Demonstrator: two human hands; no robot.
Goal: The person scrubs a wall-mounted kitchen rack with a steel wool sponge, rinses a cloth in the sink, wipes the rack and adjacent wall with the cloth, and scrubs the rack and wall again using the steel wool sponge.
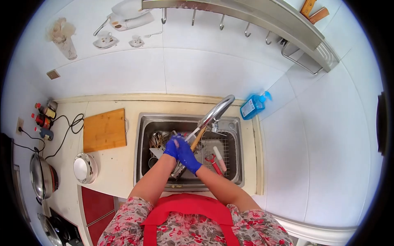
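Both my hands wear blue rubber gloves and are pressed together over the left part of the steel sink [240,180], beneath the tap [216,111]. A stream of water runs down onto them. My left hand [171,150] is closed against the right. My right hand [187,158] lies partly across it, fingers curled. Whatever lies between them is hidden. A wooden handle [198,138] slants just beside my right hand. Metal utensils [156,140] lie in the basin by my left hand. On the rack at right rest a red-handled peeler [214,165] and a white-handled tool [219,158].
A blue soap pump bottle [251,107] stands behind the sink's right corner. Left on the counter are a wooden cutting board [104,130], stacked bowls [85,168], sauce bottles [43,119] and a lidded pan [40,176]. A hook rail [230,9] hangs overhead.
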